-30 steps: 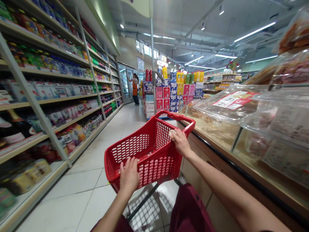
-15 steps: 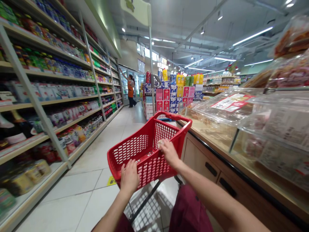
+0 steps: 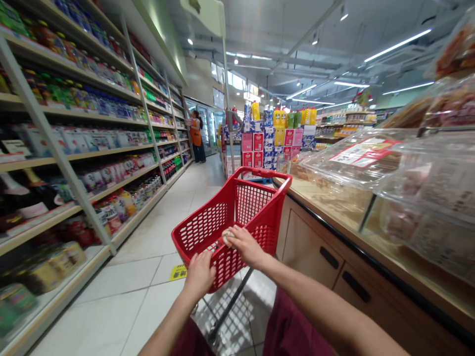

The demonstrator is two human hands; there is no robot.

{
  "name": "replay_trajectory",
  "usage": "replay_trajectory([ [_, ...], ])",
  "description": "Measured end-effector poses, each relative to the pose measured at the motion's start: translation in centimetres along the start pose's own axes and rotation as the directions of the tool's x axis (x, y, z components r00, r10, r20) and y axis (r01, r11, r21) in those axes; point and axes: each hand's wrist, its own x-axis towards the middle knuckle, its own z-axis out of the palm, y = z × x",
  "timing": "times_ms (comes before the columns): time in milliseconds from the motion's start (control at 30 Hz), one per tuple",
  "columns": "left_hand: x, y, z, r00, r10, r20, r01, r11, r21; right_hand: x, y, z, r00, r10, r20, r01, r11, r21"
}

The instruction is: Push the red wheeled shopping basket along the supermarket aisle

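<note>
A red plastic shopping cart (image 3: pixel 226 222) with perforated walls stands in front of me, its far end angled to the right. My left hand (image 3: pixel 200 272) is closed over the near corner of its rim, fingers hooked to the inside. Just to the right, my right hand (image 3: pixel 243 244) rests at the near side wall. Between its thumb and fingers is a small whitish, crumpled-looking thing (image 3: pixel 227 237), too small to name. Only a few small bits show low inside the basket, partly hidden by my hands.
Shelves of bottles and packs (image 3: pixel 92 143) line the left side. A wooden counter (image 3: pixel 315 247) with clear plastic food boxes (image 3: pixel 359 155) runs close along the right. Stacked drink cartons (image 3: pixel 258 143) stand ahead, and a person in an orange vest (image 3: pixel 196 136) is at the far shelves.
My right hand has slid left and nearer along the cart's side, closer to my left hand. The cart has swung slightly. The far person has lowered a raised arm.
</note>
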Motion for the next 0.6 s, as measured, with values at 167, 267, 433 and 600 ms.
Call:
replay_trajectory([
  [167,-0.5,1.2,0.5,1.000,-0.020,-0.019,0.019,0.999,-0.049,0.8,1.3,-1.7,0.959,0.281,-0.037,-0.283,0.958,-0.053],
  [267,-0.5,2.5,0.8,1.000,0.006,-0.026,-0.009,0.996,-0.091,0.0,-0.1,-1.4,0.998,0.067,0.007,-0.068,0.997,0.032],
  [433,-0.3,1.2,0.2,0.991,0.124,0.047,-0.122,0.991,-0.050,-1.2,-0.1,-3.0,0.996,0.093,0.011,-0.094,0.995,0.045],
  [600,-0.4,0.8,0.6,0.995,0.082,0.058,-0.083,0.996,0.023,-3.0,-0.4,-4.1,0.984,0.177,-0.031,-0.174,0.982,0.073],
])
